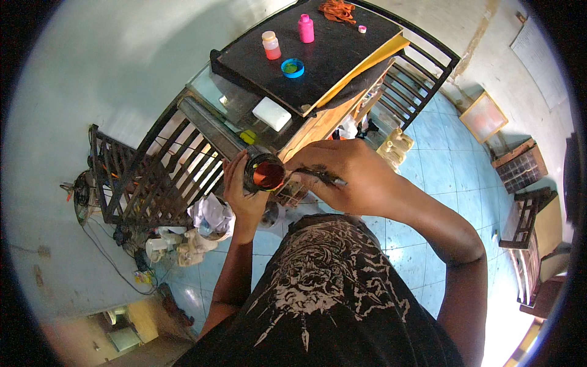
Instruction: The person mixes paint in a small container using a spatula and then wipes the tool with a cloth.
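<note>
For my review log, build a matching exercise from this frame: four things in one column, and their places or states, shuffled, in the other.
Things
1. Dark jar
2. Blue dish
3. Translucent bottle
4. Orange bundle

Places or states
A. Pinkish-red in its lower part
B. By the far edge of the black tabletop
C. Held in the left hand
D. Yellow-green inside

Pairs: 1-C, 2-D, 3-A, 4-B

dark jar (265,174) is sitting between left hand (239,199) and right hand (347,174) fingers, blocking passage; beyond fingertips, white block (272,114) is obstructing, room opening between it and blue dish (293,68).
</note>
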